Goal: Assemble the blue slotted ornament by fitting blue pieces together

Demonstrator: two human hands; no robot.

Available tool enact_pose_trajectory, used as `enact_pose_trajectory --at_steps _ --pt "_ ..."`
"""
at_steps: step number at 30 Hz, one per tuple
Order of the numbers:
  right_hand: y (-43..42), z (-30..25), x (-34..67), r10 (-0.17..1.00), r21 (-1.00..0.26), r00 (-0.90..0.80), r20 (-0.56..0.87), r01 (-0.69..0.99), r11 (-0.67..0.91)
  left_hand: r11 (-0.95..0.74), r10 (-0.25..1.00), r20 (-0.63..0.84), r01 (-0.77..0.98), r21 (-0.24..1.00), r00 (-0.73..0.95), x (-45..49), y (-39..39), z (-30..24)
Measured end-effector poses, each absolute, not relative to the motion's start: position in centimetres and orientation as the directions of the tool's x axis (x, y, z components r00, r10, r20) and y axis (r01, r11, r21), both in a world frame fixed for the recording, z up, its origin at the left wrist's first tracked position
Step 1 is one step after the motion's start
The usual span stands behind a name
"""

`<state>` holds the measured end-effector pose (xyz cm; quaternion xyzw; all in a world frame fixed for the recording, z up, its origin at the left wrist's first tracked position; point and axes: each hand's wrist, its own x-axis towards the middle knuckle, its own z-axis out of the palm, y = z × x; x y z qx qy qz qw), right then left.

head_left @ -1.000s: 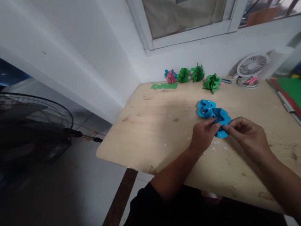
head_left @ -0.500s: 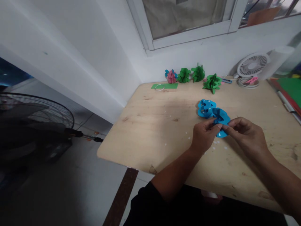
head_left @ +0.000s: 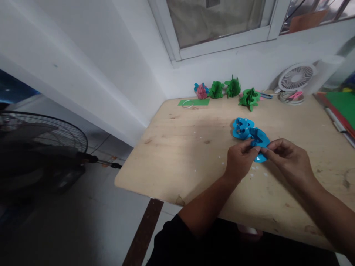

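On a pale wooden table (head_left: 180, 155) lies a blue paper flower piece (head_left: 260, 139), folded and scalloped. My left hand (head_left: 240, 160) pinches its near left edge with thumb and fingertips. From the right, my right hand (head_left: 288, 159) pinches the same piece, its fingertips almost meeting those of the left. A second blue cut-out (head_left: 242, 128) rests just behind, touching the held piece.
Green paper flowers (head_left: 232, 87) and a pink one (head_left: 201, 91) stand along the back wall, with a green strip and ring (head_left: 191, 102). A small white fan (head_left: 296, 78), tape roll (head_left: 291, 96) and coloured sheets (head_left: 344, 105) sit at the back right. A floor fan (head_left: 41, 136) stands left.
Both hands stay on the blue piece, their fingertips drawn slightly closer together. The view has shifted down a little.
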<state>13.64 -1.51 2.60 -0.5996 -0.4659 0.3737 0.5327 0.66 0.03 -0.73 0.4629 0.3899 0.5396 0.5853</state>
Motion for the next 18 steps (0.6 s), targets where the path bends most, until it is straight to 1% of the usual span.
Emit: enact_pose_trajectory --at_steps 6,11,15,18 --pt "-1.55 2.66 13.47 0.954 -0.987 0.293 0.062 0.159 0.015 -0.004 0.994 0.03 -0.234 0.972 0.107 0.71 0.06 -0.84" --pt "-1.54 2.2 13.44 0.956 -0.993 0.289 0.052 0.12 0.018 -0.029 0.995 0.048 -0.207 0.978 0.088 0.74 0.02 -0.96" --pt "-1.48 1.81 13.45 0.959 -0.992 0.274 0.067 0.12 0.035 -0.049 0.996 0.06 -0.156 0.987 0.062 0.81 0.06 -1.13" --pt "-1.52 1.73 13.41 0.958 -0.992 0.282 0.052 0.123 0.017 -0.053 0.997 0.058 -0.111 0.992 0.041 0.82 0.07 -1.1"
